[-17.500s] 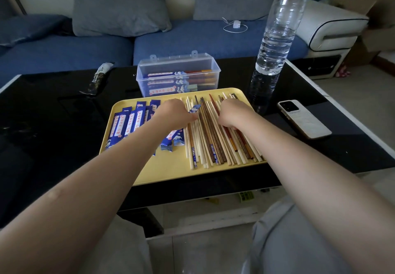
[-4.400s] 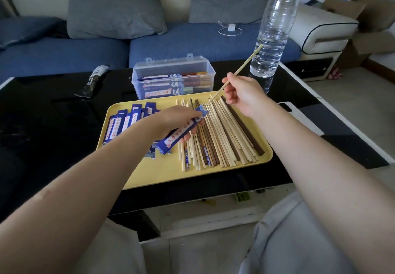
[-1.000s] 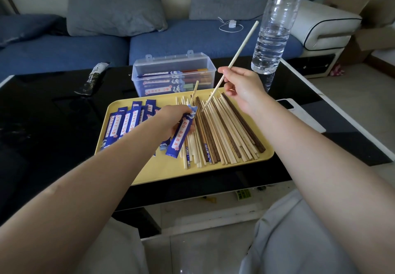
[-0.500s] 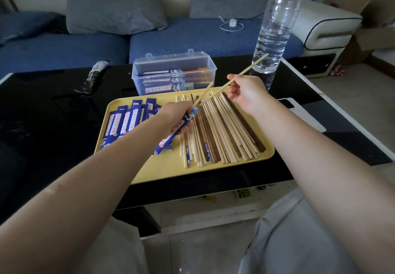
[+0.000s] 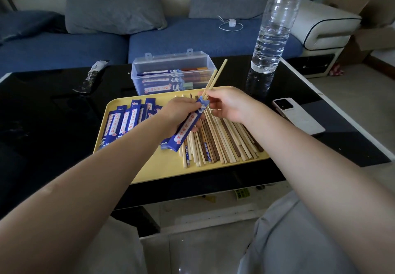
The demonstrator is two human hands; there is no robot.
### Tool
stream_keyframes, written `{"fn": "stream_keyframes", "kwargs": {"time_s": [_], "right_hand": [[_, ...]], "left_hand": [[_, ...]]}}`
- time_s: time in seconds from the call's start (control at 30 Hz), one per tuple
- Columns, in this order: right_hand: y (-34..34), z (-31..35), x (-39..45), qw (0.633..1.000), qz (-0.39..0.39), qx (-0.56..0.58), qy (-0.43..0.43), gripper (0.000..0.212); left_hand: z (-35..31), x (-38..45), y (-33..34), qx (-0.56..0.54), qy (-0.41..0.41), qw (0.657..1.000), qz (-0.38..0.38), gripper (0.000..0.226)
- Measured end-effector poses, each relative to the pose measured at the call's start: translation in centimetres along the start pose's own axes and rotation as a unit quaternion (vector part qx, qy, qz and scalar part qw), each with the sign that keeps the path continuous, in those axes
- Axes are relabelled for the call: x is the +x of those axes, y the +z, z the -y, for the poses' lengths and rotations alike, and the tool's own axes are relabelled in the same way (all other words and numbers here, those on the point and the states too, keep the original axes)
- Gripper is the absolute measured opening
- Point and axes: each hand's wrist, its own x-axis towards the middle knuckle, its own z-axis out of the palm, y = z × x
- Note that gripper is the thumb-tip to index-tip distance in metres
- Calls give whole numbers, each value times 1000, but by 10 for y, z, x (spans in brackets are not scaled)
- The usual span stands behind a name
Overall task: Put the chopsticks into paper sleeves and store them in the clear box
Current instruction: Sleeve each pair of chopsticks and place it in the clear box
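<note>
The left hand grips one blue printed paper sleeve, fingers curled round its upper half, held tilted above the tray. The right hand pinches two pale wooden chopsticks just above the sleeve's mouth; their lower ends are inside the sleeve and their upper ends point toward the box.

Below both hands sits one yellow rectangular plastic tray. Its right half carries a loose spread of bare chopsticks, pale and dark brown mixed, too overlapped to count. Its left half carries a row of empty blue sleeves, at least six visible.

Just behind the tray stands one clear plastic box, lid open, with several filled sleeves stacked inside.

The surface is a glossy black glass coffee table. On it also: one clear water bottle, partly filled, upright; one white smartphone, face down; one dark wrapped packet.

Behind is a blue sofa with two grey cushions and one white charger.
</note>
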Motion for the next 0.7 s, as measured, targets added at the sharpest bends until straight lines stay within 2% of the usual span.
{"fn": "stream_keyframes", "kwargs": {"time_s": [0.07, 0.2, 0.27, 0.43, 0.57, 0.7], "right_hand": [[4, 0, 1, 999, 33, 5, 14, 28], [3, 1, -1, 996, 82, -15, 29, 33], [-1, 2, -1, 997, 67, -14, 27, 35], [-10, 0, 6, 996, -36, 78, -4, 27], [-9, -3, 6, 994, -8, 109, 6, 27], [8, -7, 6, 994, 8, 96, 47, 46]], "left_hand": [[2, 3, -1, -3, 1, 1000, -18, 22], [3, 5, -6, -6, 4, 1000, -21, 26], [1, 5, -7, 1, 2, 1000, -9, 28], [-3, 0, -3, 4, -11, 999, 34, 23], [-3, 2, 0, 17, -6, 1000, 11, 25], [-3, 3, -3, 20, -4, 999, -24, 27]]}}
